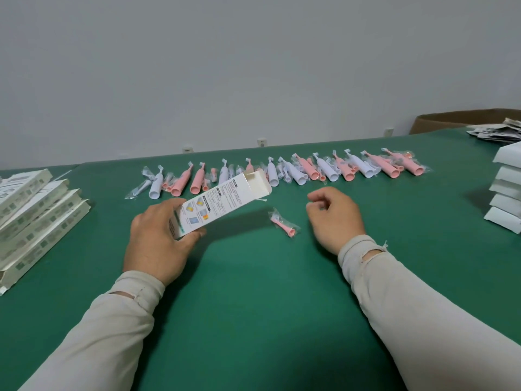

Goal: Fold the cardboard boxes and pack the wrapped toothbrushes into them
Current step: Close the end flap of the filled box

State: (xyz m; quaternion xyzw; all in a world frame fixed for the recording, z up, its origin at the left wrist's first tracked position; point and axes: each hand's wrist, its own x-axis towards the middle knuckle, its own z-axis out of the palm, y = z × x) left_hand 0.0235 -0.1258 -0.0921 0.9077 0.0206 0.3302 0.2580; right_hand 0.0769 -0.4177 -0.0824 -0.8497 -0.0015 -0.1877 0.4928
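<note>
The left hand reaches in from a pale sleeve, its grip curled round the near end of a white printed cardboard box held tilted above the green table, far flaps open. The right hand hovers beside it, fingers loosely curled, its grip empty. Just left of it lies a small pink brush head in crinkled clear wrap, with a row of wrapped pink and white toothbrushes beyond.

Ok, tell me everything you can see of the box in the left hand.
The white cardboard box is long and slim, printed with small text and coloured pictures on its upward face. It is folded into shape, its far end open with flaps standing out. The left hand grips its near end, holding it tilted above the green table.
</note>
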